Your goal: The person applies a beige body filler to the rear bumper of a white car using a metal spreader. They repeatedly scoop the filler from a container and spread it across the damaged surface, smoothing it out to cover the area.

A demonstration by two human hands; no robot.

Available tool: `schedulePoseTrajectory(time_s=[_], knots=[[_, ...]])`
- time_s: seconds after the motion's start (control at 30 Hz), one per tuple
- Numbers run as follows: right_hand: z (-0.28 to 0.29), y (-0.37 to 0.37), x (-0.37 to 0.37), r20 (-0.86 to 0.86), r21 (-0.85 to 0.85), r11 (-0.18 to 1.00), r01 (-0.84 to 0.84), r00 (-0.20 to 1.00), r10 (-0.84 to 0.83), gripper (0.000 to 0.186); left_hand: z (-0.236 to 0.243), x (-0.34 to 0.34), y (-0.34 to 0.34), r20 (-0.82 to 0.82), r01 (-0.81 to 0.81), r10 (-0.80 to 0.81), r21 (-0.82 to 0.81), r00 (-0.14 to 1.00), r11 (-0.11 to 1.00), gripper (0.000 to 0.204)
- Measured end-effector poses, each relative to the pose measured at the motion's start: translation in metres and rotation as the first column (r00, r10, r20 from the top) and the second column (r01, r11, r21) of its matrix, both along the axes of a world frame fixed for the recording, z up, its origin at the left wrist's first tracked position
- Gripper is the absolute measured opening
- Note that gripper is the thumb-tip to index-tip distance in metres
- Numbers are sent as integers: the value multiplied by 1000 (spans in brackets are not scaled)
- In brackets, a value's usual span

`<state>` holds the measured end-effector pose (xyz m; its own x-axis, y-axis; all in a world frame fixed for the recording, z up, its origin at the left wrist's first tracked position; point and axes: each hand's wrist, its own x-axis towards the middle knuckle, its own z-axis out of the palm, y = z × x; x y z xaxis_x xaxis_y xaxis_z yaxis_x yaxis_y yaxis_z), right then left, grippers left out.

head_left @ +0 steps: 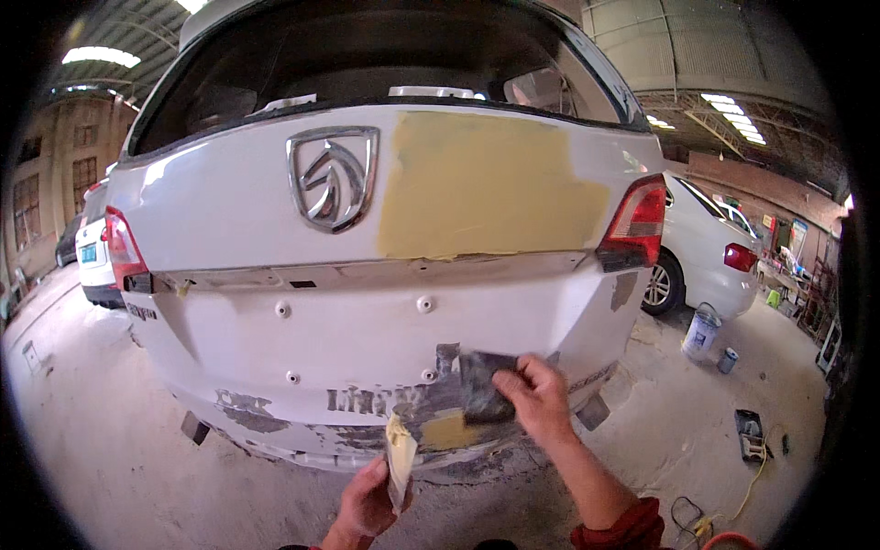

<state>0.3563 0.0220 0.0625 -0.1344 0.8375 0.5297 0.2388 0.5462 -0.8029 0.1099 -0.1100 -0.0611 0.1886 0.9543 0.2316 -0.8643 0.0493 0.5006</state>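
Note:
My left hand (365,504) is closed round a pale putty scraper (401,467), held upright with a lump of yellow putty (396,429) on its top end. My right hand (541,400) pinches a dark flat square sheet (486,389) between thumb and fingers, at the lower tailgate; its exact kind is unclear. Just below it, a small yellow putty patch (447,431) lies among grey scraped areas (376,401). The white tailgate (357,312) carries a large yellow putty area (486,183) on its upper right, beside a chrome shield emblem (333,179).
Red tail lights (632,225) flank the tailgate. A white car (710,243) stands to the right, another (94,247) to the left. On the right floor are a white bucket (702,332), a small can (728,360), a black power tool (750,435) and a yellow cord (756,478).

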Motion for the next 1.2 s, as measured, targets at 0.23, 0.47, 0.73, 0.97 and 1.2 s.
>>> schedulePoseTrajectory(time_s=[0.23, 0.47, 0.73, 0.97, 1.2], knots=[[98, -1, -32, 154, 720, 690, 75, 952, -264, 10, 4, 12, 1, -157, -119, 95, -150, 983, 982, 57], [131, 7, -52, 184, 816, 577, 35, 930, -317, 10, 8, 10, 2, -115, -84, 69, -134, 991, 987, 55], [141, 8, -67, 206, 784, 620, 13, 938, -280, 12, 4, 2, 6, -128, -74, 59, -119, 990, 990, 58], [128, 6, -59, 256, 779, 627, 5, 910, -325, 11, 5, -4, 6, -163, -71, 53, -109, 985, 991, 62], [145, 10, -19, 237, 766, 630, 128, 855, -462, 12, 8, -2, 2, -136, -103, 91, -81, 986, 991, 53]])
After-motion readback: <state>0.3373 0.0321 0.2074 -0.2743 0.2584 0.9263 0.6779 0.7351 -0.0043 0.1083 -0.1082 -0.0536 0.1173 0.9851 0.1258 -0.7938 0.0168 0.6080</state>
